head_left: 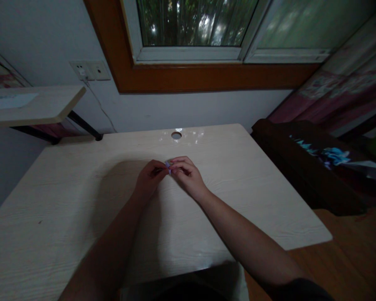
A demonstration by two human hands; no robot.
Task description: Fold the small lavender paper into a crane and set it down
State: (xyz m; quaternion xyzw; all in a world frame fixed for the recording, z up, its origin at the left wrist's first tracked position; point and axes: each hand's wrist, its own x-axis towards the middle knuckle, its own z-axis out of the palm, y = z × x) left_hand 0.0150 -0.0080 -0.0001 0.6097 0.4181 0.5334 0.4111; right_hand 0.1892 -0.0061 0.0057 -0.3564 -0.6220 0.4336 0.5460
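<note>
Between my two hands, above the pale wooden desk [238, 175], is a small light-purple piece [167, 164], thin and mostly covered by fingers. It may be folded paper, but its kind is too small to make out. My left hand [149, 177] pinches it from the left with thumb and forefinger. From the other side, my right hand [188, 173] grips it with thumb and fingertips, the fingers curled. The two sets of fingertips almost meet at the piece.
A round cable hole [176, 135] lies near the desk's back edge. At the back left stands a raised shelf [50, 100] on black legs. A cord hangs from a wall socket [81, 70]. Dark furniture [294, 167] with blue items stands beyond the right edge.
</note>
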